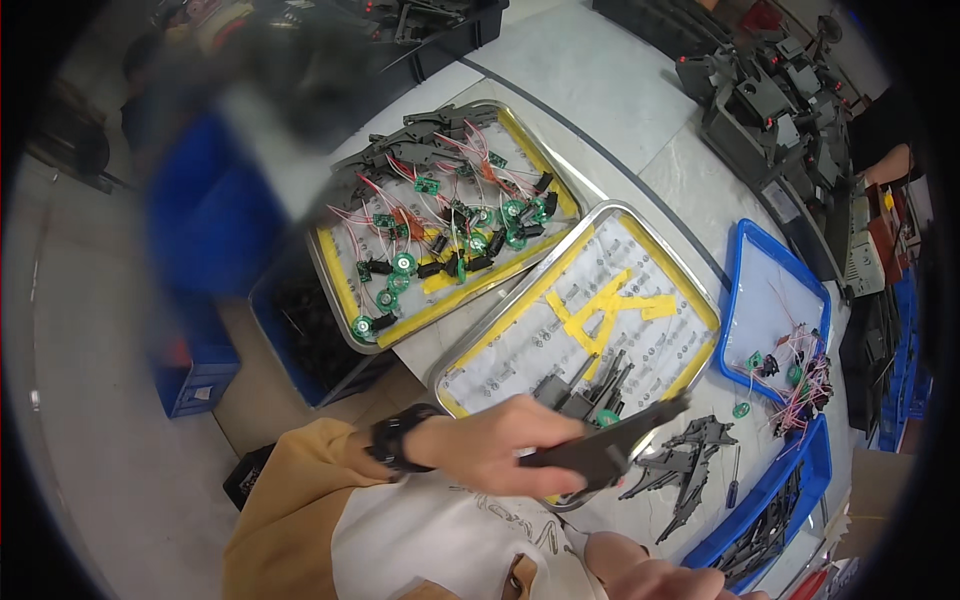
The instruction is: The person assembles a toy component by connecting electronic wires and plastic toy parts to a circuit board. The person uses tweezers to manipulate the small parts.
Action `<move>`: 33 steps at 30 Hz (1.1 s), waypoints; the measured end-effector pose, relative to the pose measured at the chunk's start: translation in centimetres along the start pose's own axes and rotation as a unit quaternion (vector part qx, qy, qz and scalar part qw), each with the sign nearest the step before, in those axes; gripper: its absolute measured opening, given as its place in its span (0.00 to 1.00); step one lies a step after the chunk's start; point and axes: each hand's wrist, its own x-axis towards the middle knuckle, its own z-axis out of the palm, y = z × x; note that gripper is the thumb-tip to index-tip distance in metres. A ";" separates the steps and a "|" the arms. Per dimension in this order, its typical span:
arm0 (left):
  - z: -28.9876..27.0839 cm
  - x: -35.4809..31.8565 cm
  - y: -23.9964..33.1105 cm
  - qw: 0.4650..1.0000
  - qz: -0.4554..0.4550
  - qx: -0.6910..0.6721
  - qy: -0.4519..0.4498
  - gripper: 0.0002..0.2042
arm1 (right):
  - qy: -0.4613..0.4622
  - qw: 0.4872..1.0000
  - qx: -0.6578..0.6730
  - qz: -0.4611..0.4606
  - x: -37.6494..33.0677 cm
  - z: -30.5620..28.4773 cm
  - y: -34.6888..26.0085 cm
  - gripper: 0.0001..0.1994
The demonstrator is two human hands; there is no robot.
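My left hand [505, 445], with a black watch on its wrist, grips a dark grey plastic shell [610, 450] shaped like a toy gun. Thumb and fingers close round its near end, while the long end points up to the right. Below it, the near part of a metal tray [480, 350] with yellow tape holds several grey plastic parts [575, 397] and a green round piece [606, 419]. My right hand [655, 580] shows only in part at the lower edge; its grip is cut off. Loose grey shells [685, 470] lie on the table beside the tray.
Another taped tray [400, 338] holds wired green circuit boards and grey shells. At right stand a blue tray [738, 300] with wires and a blue bin [822, 470] of dark parts. A screwdriver [734, 485] lies near the bin. Someone's blurred blue sleeve [210, 200] is at left.
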 end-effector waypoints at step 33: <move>-27.3 -12.4 -1.6 0.631 -0.161 0.691 0.315 0.10 | -0.012 0.995 0.074 0.065 -4.4 -4.6 1.9 0.13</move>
